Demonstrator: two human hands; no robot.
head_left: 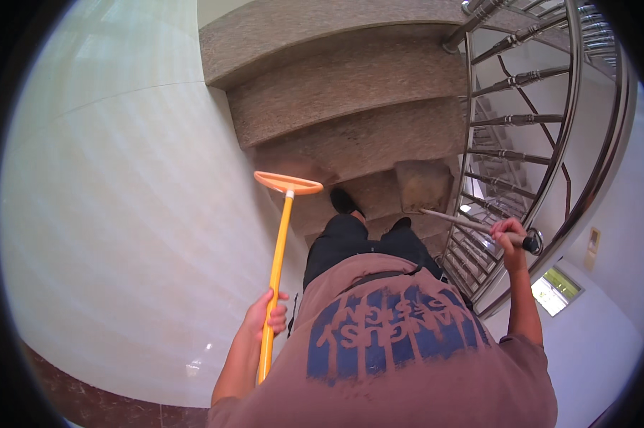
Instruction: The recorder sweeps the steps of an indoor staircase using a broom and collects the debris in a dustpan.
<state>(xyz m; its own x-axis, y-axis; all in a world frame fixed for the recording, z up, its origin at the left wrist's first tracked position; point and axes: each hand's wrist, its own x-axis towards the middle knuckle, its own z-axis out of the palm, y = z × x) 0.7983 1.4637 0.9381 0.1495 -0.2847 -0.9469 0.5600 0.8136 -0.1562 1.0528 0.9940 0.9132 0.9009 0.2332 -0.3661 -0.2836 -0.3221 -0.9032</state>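
My left hand [271,314] grips a yellow pole [281,244] topped by an orange, loop-shaped crosspiece [288,180], held upright beside the pale wall. At my right, by the railing, my right hand [509,237] is closed round a thin pale pole [467,222] with a black end cap. That pole slants to a dull brown, flat piece [422,187] on a step; whether it is a dustpan or a pad I cannot tell. My dark shoe [345,202] rests on the stairs below.
Speckled stone steps [347,80] rise ahead of me. A steel railing [522,121] with rungs and a curved handrail runs down the right side, with another flight visible through it. A smooth pale wall [115,214] is on the left, and a small window [554,291] shows low on the right.
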